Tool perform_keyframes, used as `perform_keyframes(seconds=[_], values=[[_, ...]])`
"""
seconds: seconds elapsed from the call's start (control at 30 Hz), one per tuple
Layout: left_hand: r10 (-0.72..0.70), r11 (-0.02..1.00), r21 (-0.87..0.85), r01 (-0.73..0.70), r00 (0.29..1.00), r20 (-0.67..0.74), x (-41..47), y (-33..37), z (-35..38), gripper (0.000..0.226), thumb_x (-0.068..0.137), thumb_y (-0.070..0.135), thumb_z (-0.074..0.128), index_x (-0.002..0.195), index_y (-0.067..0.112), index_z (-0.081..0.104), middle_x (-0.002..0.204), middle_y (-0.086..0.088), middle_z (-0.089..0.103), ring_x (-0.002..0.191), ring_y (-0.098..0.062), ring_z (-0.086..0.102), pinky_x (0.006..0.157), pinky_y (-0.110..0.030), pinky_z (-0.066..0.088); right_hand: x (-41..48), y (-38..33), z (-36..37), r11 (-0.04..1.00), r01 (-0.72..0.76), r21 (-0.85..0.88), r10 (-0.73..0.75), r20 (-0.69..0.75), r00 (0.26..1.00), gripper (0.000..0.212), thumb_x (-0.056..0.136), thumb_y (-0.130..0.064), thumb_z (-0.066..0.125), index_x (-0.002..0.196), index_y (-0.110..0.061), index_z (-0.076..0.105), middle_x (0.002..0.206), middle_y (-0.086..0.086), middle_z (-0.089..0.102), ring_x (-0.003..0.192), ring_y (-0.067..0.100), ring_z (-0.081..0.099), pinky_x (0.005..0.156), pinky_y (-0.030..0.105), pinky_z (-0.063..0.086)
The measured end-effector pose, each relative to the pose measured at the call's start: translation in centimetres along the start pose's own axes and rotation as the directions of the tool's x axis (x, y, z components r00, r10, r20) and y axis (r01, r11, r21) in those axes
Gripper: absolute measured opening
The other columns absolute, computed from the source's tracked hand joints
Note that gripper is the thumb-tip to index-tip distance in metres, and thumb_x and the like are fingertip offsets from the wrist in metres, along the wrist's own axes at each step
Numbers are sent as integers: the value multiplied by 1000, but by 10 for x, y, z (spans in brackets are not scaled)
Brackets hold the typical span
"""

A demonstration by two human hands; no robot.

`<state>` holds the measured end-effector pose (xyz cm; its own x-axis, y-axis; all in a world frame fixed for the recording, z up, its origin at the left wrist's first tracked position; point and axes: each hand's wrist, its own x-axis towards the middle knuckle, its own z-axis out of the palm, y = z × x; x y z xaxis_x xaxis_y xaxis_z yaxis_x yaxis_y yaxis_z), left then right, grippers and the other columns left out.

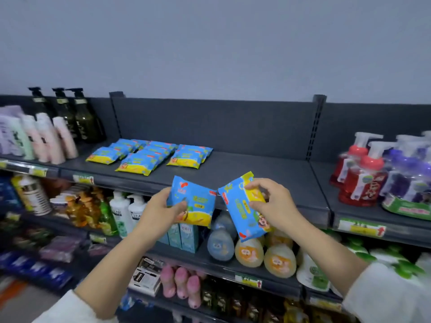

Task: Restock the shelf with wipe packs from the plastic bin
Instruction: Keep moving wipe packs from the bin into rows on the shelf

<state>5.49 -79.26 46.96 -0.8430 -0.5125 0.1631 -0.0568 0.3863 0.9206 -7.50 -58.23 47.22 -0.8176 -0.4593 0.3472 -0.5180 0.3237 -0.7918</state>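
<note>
Landmark: dark grey metal top shelf [256, 169] with a slotted back panel, crossing the middle of the view.
Left hand [161, 210]: just in front of the shelf's front edge, gripping a blue-and-yellow plastic wipe pack [198, 201]; the thumb lies across the printed face and the fingers are hidden behind it.
Left pack: held nearly upright, yellow band downward, its top overlapping the shelf edge in the view.
Right hand [268, 203]: beside the left hand, also at the shelf's front edge, pinching a second blue-and-yellow wipe pack [240, 210] at its right side, fingers curled over the yellow end.
Second pack: tilted, yellow end up and toward the shelf, the other end hanging below shelf level; its upper left corner meets or nearly meets the left pack, contact uncertain.
Stocked wipe packs [144, 155]: matching packs lying flat in three overlapping rows on the shelf's left half.
Dark green pump bottles [77, 113]: standing at the shelf's far left, against the back panel.
Pastel squeeze tubes [46, 138]: left of the stocked rows, in front of the dark bottles.
Red foam-pump bottles [363, 178]: on the adjoining section right of the shelf.
Egg-shaped blue and orange bottles [249, 252]: on the tier below the shelf, under the two hands.
White sleeves [391, 294]: on both forearms, at the bottom corners.
</note>
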Motion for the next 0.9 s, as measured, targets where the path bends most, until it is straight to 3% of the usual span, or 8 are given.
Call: perform_keyframes(seconds=[0.17, 0.27, 0.33, 0.4, 0.5, 0.67, 0.77, 0.9], values=[[-12, 1000, 28, 14, 995, -94, 21, 2, -13, 17, 94, 15, 53, 110, 13, 58, 103, -4, 66, 93, -22, 64, 71, -32, 54, 35, -3, 12, 996, -5, 93, 3, 24, 1000, 36, 71, 7, 70, 87, -25, 62, 85, -3, 57, 53, -5, 51, 50, 7, 38], [-12, 999, 30, 16, 992, -122, 32, 3, -13, 16, 96, 16, 50, 111, 14, 56, 101, -2, 64, 83, -13, 61, 55, -14, 45, 53, -1, 13, 993, -8, 117, 6, 17, 1000, 38, 70, 7, 69, 86, -26, 63, 85, -2, 57, 51, -5, 50, 48, 8, 38], [-14, 1000, 11, 15, 990, -138, 40, 0, -13, 17, 96, 14, 50, 112, 14, 55, 102, -1, 64, 83, -10, 61, 51, -10, 45, 64, 1, 15, 994, 0, 111, 1, -12, 1000, 39, 69, 8, 69, 86, -27, 64, 89, -4, 59, 54, -5, 51, 51, 7, 40], [-19, 1000, 2, 19, 988, -151, 46, -3, -15, 18, 96, 15, 50, 114, 14, 55, 104, 0, 65, 86, -11, 62, 54, -12, 46, 74, 4, 17, 994, -7, 112, 11, -32, 999, 39, 68, 7, 69, 88, -26, 66, 87, 0, 63, 57, 2, 52, 53, 10, 43], [-14, 1000, 19, 17, 987, -162, 58, -9, -20, 16, 97, 18, 50, 111, 16, 55, 101, 0, 64, 87, -15, 61, 61, -19, 45, 88, 6, 22, 992, -4, 126, 11, -61, 998, 40, 67, 6, 70, 88, -28, 66, 85, 8, 68, 64, 18, 58, 64, 26, 50], [-9, 999, 47, 17, 984, -178, 93, -20, -38, 15, 97, 22, 49, 111, 20, 53, 101, -5, 61, 91, -24, 58, 74, -37, 47, 111, 4, 38, 977, -45, 206, 66, -96, 993, 35, 70, 3, 73, 89, -26, 66, 79, 17, 70, 65, 22, 61, 68, 42, 55], [1, 999, 49, 9, 981, -193, 124, -30, -50, 11, 96, 22, 50, 104, 16, 53, 98, -11, 60, 85, -25, 55, 67, -32, 42, 127, 1, 51, 955, -98, 280, 139, -132, 981, 33, 73, 2, 73, 90, -26, 66, 73, 8, 70, 66, 19, 66, 64, 41, 57], [27, 1000, 1, -27, 989, -148, 169, -38, -65, 5, 96, 16, 51, 100, 18, 51, 91, 8, 58, 80, -10, 55, 64, -19, 42, 151, -4, 74, 909, -178, 377, 263, -189, 946, 34, 75, 2, 73, 89, -28, 65, 78, 8, 71, 71, 22, 71, 64, 39, 59]])
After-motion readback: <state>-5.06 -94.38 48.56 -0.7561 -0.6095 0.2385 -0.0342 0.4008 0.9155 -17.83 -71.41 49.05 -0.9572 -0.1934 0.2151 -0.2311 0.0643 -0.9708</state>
